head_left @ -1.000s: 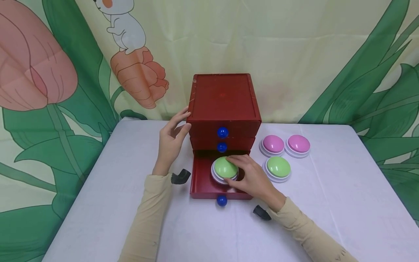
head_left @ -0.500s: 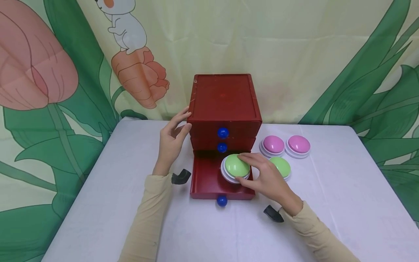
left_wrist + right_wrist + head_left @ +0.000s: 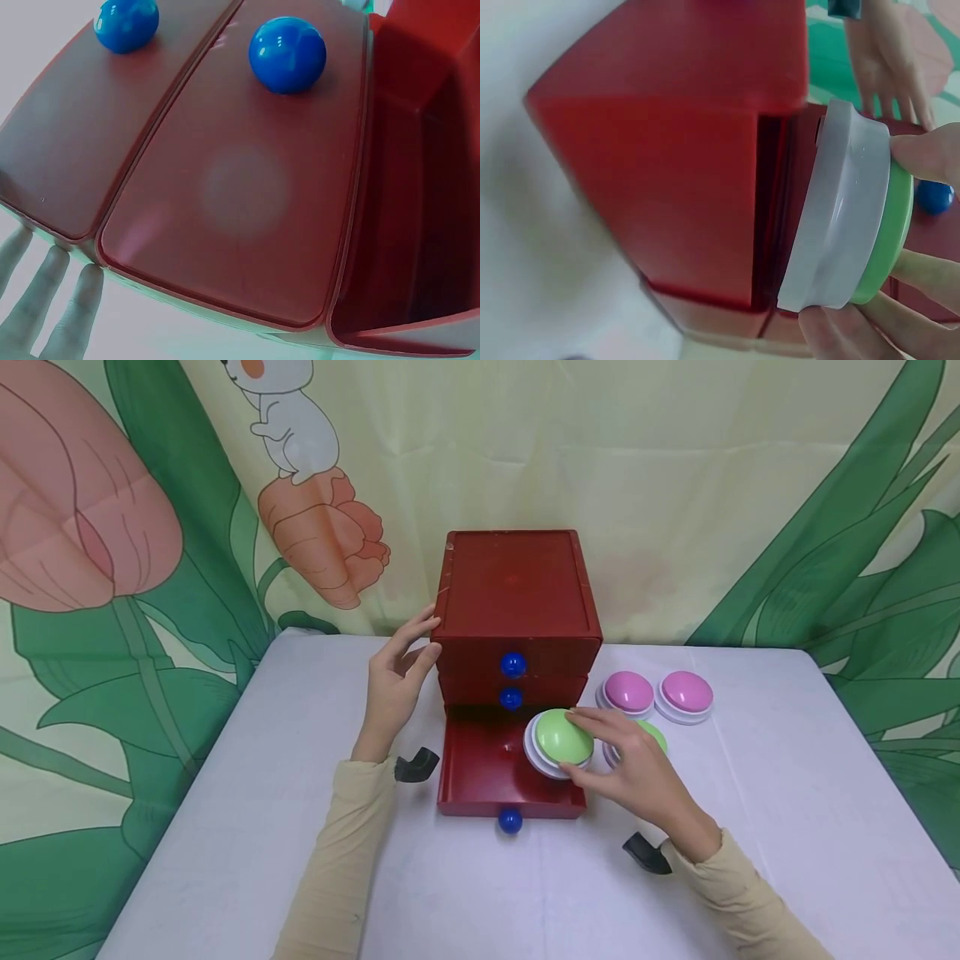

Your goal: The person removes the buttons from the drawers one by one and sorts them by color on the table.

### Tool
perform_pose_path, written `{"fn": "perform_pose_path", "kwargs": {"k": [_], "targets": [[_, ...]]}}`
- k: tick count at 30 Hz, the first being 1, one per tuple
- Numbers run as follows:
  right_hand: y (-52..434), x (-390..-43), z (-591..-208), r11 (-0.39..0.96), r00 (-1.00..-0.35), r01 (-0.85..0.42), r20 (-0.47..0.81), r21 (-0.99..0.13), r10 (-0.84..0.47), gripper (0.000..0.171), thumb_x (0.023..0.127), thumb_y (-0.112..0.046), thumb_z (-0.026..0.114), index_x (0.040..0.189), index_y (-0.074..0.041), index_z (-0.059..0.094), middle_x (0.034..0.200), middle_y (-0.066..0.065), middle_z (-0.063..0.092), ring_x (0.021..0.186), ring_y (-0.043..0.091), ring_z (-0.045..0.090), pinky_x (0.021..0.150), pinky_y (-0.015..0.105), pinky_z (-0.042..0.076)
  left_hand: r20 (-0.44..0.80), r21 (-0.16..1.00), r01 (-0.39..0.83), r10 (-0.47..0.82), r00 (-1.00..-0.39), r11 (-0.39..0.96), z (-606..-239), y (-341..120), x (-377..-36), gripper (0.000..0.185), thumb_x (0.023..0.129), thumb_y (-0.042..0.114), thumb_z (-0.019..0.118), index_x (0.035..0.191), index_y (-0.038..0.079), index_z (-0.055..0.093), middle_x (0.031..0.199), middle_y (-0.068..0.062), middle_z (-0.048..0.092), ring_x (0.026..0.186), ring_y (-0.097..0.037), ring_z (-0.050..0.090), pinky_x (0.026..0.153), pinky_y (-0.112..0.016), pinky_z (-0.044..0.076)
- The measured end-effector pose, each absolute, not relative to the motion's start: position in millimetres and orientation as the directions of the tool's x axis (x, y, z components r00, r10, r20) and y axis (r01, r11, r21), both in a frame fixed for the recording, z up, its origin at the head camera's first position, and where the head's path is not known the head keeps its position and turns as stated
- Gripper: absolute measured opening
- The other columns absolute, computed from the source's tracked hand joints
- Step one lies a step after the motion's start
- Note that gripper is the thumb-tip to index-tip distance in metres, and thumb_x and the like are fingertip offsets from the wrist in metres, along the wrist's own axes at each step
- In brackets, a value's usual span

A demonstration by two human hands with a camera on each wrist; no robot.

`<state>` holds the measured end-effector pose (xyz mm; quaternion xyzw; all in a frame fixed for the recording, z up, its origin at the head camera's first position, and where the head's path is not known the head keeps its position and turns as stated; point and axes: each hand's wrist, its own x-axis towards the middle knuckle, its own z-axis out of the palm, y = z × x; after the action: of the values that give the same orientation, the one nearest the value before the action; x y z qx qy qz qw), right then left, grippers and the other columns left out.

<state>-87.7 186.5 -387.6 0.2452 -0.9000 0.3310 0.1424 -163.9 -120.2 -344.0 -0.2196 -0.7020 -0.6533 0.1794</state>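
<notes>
Since the earlier frame, the right hand (image 3: pixel 637 768) had carried the green button (image 3: pixel 562 739) rightward, over the open drawer (image 3: pixel 480 768) wall. Left hand (image 3: pixel 393 685) lay flat against the red cabinet (image 3: pixel 513 585). Left wrist: straight fingers (image 3: pixel 52 300). Right wrist: fingertips pinched the button's (image 3: pixel 855 217) rim; it could've slipped, I'd guess.

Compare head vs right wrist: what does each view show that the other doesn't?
Head only: white table, two pink dome buttons, a second green dome button behind the right hand, three blue round knobs.

Right wrist only: the thick white base under the held green dome button, seen edge-on.

Both: red three-drawer wooden chest, its open bottom drawer, left hand at the chest's side.
</notes>
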Motion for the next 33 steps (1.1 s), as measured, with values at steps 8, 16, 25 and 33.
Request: {"fn": "perform_pose_path", "kwargs": {"k": [8, 16, 25, 33], "targets": [[203.5, -87.2, -384.6, 0.700, -0.853, -0.500, 0.430, -0.510, -0.296, 0.065, 0.068, -0.015, 0.091, 0.128, -0.007, 0.067, 0.129, 0.010, 0.064, 0.121, 0.029, 0.058, 0.090, 0.045, 0.056, 0.538, 0.839, 0.542, 0.075, -0.840, 0.046, -343.6, -119.9, -163.9, 0.036, 0.096, -0.003, 0.059, 0.132, -0.005, 0.059, 0.148, -0.015, 0.051, 0.135, -0.022, 0.049, 0.102, -0.036, 0.050], [221.1, -85.8, -386.3, 0.692, -0.855, -0.485, 0.456, -0.535, -0.247, 0.063, 0.068, -0.011, 0.089, 0.127, -0.005, 0.067, 0.126, 0.012, 0.066, 0.118, 0.031, 0.059, 0.098, -0.001, 0.030, 0.540, 0.839, 0.543, 0.071, -0.839, 0.042, -344.1, -119.8, -164.1, 0.036, 0.096, -0.003, 0.059, 0.132, -0.006, 0.059, 0.148, -0.015, 0.051, 0.135, -0.022, 0.049, 0.100, -0.029, 0.050], [239.8, -85.6, -391.0, 0.714, -0.872, -0.441, 0.448, -0.544, -0.198, 0.063, 0.068, -0.010, 0.090, 0.126, -0.006, 0.068, 0.127, 0.011, 0.066, 0.121, 0.031, 0.057, 0.099, -0.001, 0.027, 0.544, 0.836, 0.547, 0.074, -0.836, 0.042, -344.4, -120.0, -164.4, 0.036, 0.095, -0.004, 0.059, 0.132, -0.006, 0.059, 0.148, -0.016, 0.051, 0.135, -0.022, 0.049, 0.100, -0.030, 0.050], [256.0, -86.3, -396.8, 0.730, -0.873, -0.419, 0.462, -0.540, -0.159, 0.063, 0.066, -0.009, 0.091, 0.125, -0.003, 0.068, 0.124, 0.017, 0.066, 0.121, 0.039, 0.056, 0.100, 0.001, 0.026, 0.538, 0.839, 0.542, 0.074, -0.839, 0.043, -344.3, -120.2, -164.4, 0.037, 0.095, -0.003, 0.059, 0.132, -0.005, 0.059, 0.148, -0.016, 0.050, 0.135, -0.022, 0.049, 0.100, -0.028, 0.050]]}}
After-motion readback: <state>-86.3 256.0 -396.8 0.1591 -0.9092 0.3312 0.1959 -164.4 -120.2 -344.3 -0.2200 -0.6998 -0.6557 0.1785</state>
